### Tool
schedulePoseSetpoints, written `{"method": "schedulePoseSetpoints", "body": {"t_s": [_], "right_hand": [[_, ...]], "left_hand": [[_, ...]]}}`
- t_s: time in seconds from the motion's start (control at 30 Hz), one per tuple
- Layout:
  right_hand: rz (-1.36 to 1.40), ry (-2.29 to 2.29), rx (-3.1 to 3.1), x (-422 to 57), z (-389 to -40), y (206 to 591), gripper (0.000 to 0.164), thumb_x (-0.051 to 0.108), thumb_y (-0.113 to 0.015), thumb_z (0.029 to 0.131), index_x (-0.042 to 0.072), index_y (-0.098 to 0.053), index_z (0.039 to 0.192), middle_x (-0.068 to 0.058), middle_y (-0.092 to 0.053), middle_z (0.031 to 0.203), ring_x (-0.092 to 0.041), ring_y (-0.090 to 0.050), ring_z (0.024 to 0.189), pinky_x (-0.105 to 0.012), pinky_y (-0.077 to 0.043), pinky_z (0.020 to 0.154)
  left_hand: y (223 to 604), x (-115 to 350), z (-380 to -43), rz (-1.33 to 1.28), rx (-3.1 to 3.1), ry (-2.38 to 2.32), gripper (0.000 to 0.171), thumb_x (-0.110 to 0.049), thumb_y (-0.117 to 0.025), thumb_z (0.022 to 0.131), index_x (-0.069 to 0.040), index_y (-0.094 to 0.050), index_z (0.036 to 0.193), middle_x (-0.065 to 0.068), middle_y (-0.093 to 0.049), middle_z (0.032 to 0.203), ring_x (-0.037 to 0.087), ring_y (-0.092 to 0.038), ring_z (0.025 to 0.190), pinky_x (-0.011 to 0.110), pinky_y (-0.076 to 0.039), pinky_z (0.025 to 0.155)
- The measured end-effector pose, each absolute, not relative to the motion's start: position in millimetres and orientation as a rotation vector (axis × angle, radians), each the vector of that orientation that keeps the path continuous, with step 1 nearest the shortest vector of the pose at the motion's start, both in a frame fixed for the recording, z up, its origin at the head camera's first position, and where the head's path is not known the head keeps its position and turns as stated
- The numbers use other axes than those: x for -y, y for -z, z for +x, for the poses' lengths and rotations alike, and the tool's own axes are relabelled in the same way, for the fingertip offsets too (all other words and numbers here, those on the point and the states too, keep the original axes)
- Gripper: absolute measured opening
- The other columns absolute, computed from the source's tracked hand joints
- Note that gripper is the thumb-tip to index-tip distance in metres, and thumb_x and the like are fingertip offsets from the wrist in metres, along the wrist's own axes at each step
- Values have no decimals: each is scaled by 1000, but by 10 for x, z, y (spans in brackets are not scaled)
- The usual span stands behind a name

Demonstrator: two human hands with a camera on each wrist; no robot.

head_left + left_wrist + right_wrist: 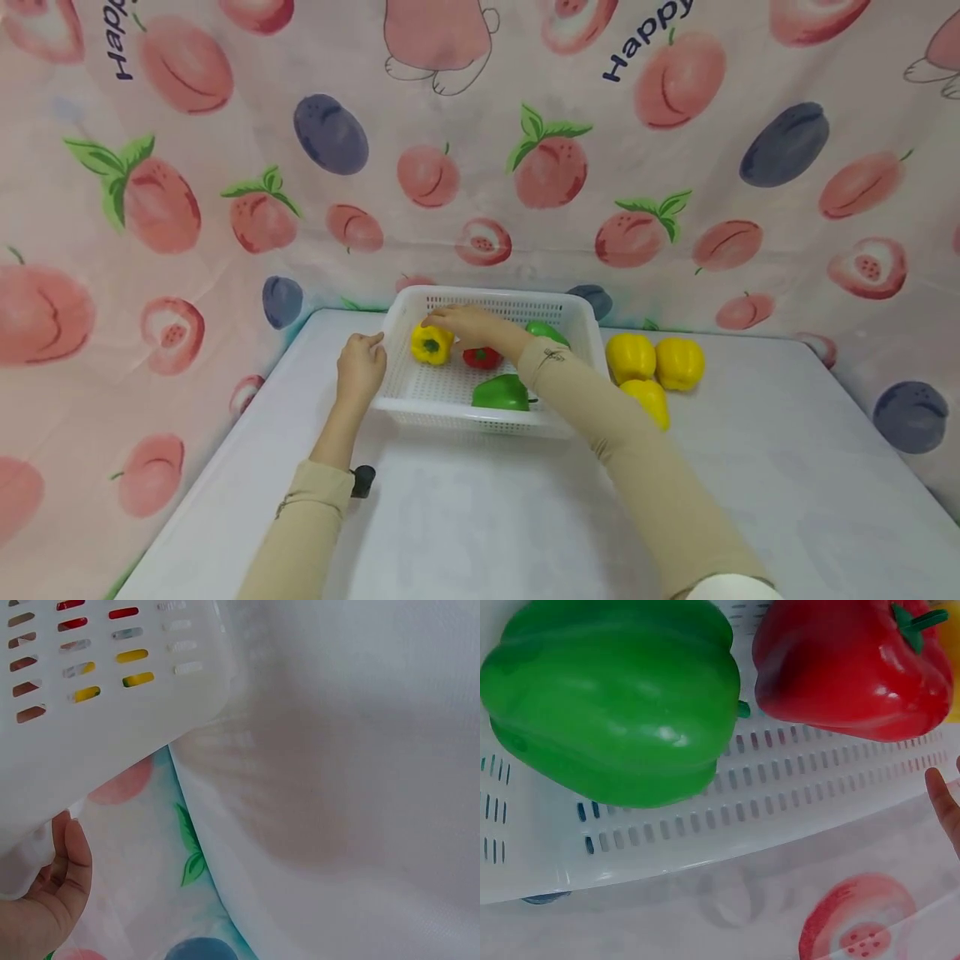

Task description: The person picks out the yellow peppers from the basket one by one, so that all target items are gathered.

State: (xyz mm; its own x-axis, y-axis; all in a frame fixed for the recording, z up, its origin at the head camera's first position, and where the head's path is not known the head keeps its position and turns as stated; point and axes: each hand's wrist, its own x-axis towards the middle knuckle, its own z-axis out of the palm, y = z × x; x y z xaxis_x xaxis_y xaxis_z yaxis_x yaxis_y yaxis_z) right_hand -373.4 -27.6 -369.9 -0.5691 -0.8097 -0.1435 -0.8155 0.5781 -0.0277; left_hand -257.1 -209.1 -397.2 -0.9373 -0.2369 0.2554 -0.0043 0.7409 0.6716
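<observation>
A white perforated plastic basket (397, 396) stands toward the back of the table. My left hand (362, 367) grips its left rim; in the left wrist view, the curled fingers (75, 851) show at the edge. Inside, my right hand (480, 325) holds a yellow bell pepper (431, 346) from above at the basket's left, its fingers over the pepper's far side. The thumb is mostly hidden. Beside it lies a red bell pepper (847, 667), partly under the right hand in the head view. Two green bell peppers (501, 392) are also in the basket, one farther back.
Three yellow bell peppers (632, 358) sit together on the white table (487, 517), just right of the basket. A fruit-print curtain (450, 200) hangs close behind the basket and along the table's edges.
</observation>
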Motion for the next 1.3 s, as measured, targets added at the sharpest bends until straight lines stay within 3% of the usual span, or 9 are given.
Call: {"method": "schedulePoseSetpoints", "body": {"t_s": [0.17,0.33,0.63,0.77,0.97,1.13,1.3], "right_hand": [[-1418,-137,-2655,339,-3804,3742,64,11,-66,87,21,-37,144,-2,-34,152,-23,-30,141,-41,-25,117],[-1361,-209,-2651,373,-3841,3804,67,4,-59,90,23,-30,148,1,-28,155,-21,-23,144,-42,-21,118],[-1271,-220,-2636,513,-3872,3918,57,25,-44,100,29,-19,151,2,-18,159,-26,-14,146,-45,-12,120],[-1271,-296,-2653,525,-3888,3920,56,26,-45,100,30,-22,150,0,-19,158,-26,-14,147,-46,-12,120],[-1271,-409,-2636,491,-3870,3900,71,15,-61,91,26,-22,150,2,-21,158,-25,-20,145,-46,-15,119],[-1213,-307,-2654,492,-3857,3904,82,9,-71,82,22,-23,148,1,-32,153,-24,-28,141,-46,-17,119],[-1224,-257,-2658,475,-3811,3895,78,10,-71,83,21,-27,146,0,-38,150,-23,-30,140,-43,-19,119]], "left_hand": [[3986,2097,-2545,206,2602,999,32,-3,-49,93,8,-56,122,31,-56,117,40,-59,93,44,-55,76],[3991,2084,-2576,186,2607,1005,33,-3,-49,93,7,-56,123,31,-56,118,39,-59,92,41,-55,73],[3974,2097,-2573,226,2615,985,33,-3,-50,92,7,-57,123,31,-56,117,46,-58,103,50,-54,82],[3990,2076,-2595,207,2613,990,33,-3,-49,92,7,-57,123,31,-56,117,45,-59,101,49,-54,81],[4022,2048,-2611,173,2599,992,31,-2,-51,92,8,-58,120,31,-57,115,36,-60,82,37,-55,65],[4012,2073,-2625,174,2576,983,31,-2,-51,91,8,-59,119,32,-57,115,37,-61,81,39,-55,65],[4006,2091,-2617,182,2584,982,31,-2,-50,92,8,-58,120,31,-57,117,39,-62,86,41,-56,70]]}}
